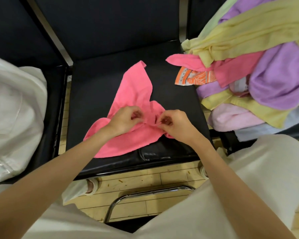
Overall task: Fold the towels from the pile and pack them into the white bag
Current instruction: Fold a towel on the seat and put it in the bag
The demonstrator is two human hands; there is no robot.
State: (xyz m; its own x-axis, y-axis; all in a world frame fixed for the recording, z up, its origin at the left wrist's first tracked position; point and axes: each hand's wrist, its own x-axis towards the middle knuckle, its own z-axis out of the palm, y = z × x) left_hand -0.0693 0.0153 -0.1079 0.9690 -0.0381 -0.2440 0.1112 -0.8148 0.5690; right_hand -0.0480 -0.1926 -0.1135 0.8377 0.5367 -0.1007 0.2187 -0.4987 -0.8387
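A crumpled pink towel [133,94] lies on the black chair seat [173,100] in front of me. My left hand [123,120] pinches the towel's cloth near its middle, fingers curled. My right hand [173,123] pinches the same towel a little to the right, close beside the left. The pile of towels [266,69], yellow, purple, pink and orange-patterned, is heaped on the chair at the right. The white bag [14,114] stands on the chair at the left; its inside is hidden.
Black chair backs [107,23] rise behind the seats. Below the seat's front edge is a wooden floor [145,180] and a chrome chair frame [145,192]. My light trousers [248,169] fill the lower view.
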